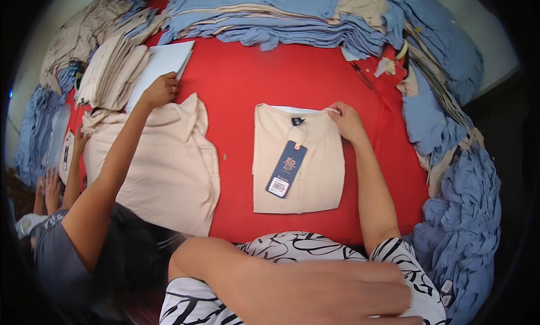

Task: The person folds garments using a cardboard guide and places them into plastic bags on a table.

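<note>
The right hand (pixel 347 122) pinches the upper right corner of the folded beige shirt (pixel 298 167), fingers closed on the collar edge, probably to keep the fold flat. The shirt lies in the middle of the red table (pixel 270 77), a dark hang tag (pixel 286 168) on it. The left hand (pixel 332 294) rests low near the body, fingers together, holding nothing. A co-worker's hand (pixel 160 90) touches a white card (pixel 163 63).

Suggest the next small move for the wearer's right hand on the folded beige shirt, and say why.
Probably smooth the collar corner flat: the right hand pinches the top right edge of the folded beige shirt, where white backing shows, while the hang tag already lies centred.
</note>
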Action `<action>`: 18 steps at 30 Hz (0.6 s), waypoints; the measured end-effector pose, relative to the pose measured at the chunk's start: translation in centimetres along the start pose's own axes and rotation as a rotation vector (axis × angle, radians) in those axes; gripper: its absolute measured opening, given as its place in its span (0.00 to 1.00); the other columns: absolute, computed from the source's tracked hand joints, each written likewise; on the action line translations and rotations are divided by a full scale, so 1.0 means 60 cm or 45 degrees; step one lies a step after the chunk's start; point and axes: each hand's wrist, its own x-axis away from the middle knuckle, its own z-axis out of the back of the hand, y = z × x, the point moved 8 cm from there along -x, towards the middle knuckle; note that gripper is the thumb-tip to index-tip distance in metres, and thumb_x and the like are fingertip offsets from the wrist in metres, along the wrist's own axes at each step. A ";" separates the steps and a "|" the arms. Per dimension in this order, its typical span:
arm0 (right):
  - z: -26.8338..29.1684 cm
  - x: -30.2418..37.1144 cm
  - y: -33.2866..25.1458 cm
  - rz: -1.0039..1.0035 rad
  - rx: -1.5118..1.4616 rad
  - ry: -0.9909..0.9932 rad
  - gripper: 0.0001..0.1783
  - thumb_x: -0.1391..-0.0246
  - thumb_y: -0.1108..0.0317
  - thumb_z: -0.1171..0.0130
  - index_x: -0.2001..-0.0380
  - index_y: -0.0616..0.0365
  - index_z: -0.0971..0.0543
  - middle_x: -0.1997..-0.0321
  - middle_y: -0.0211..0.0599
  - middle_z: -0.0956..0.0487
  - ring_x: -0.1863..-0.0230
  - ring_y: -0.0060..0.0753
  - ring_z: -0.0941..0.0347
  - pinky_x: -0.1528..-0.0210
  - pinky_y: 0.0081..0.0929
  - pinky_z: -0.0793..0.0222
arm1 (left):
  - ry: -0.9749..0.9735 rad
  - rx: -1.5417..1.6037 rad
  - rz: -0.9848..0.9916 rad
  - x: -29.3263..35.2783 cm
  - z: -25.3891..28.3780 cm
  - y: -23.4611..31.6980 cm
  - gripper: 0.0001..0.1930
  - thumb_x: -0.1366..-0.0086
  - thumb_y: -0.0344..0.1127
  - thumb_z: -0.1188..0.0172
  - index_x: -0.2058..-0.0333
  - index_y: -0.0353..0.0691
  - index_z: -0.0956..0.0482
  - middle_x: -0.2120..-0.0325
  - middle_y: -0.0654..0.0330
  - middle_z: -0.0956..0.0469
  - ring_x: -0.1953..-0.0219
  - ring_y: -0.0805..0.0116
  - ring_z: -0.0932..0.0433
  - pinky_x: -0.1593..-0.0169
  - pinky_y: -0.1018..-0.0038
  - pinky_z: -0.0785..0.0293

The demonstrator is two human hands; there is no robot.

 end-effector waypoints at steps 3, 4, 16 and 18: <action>0.005 0.008 0.008 0.004 -0.060 0.033 0.13 0.43 0.63 0.44 0.58 0.59 0.20 0.61 0.48 0.18 0.58 0.46 0.21 0.55 0.35 0.28 | 0.109 -0.003 0.297 0.015 0.064 -0.055 0.11 0.33 0.28 0.48 0.57 0.30 0.21 0.64 0.54 0.20 0.62 0.66 0.22 0.58 0.71 0.26; -0.016 0.004 -0.009 0.044 -0.096 -0.018 0.14 0.43 0.63 0.45 0.58 0.59 0.20 0.61 0.48 0.18 0.57 0.47 0.21 0.55 0.36 0.28 | 0.231 -0.093 0.467 0.021 0.097 -0.096 0.11 0.33 0.28 0.48 0.56 0.30 0.21 0.64 0.54 0.20 0.61 0.66 0.21 0.57 0.71 0.26; -0.001 0.140 -0.189 0.568 0.471 0.326 0.18 0.51 0.57 0.35 0.58 0.53 0.19 0.56 0.41 0.27 0.54 0.46 0.32 0.51 0.43 0.34 | 0.209 -0.425 1.128 0.176 0.149 -0.650 0.17 0.40 0.38 0.35 0.55 0.34 0.19 0.61 0.51 0.22 0.60 0.58 0.21 0.54 0.68 0.25; -0.071 0.203 -0.228 0.600 0.441 -0.082 0.21 0.52 0.57 0.33 0.56 0.54 0.20 0.53 0.41 0.28 0.50 0.46 0.34 0.49 0.43 0.35 | 0.145 -0.541 1.046 0.177 0.148 -0.652 0.18 0.39 0.38 0.35 0.53 0.34 0.20 0.61 0.53 0.22 0.60 0.62 0.22 0.54 0.69 0.26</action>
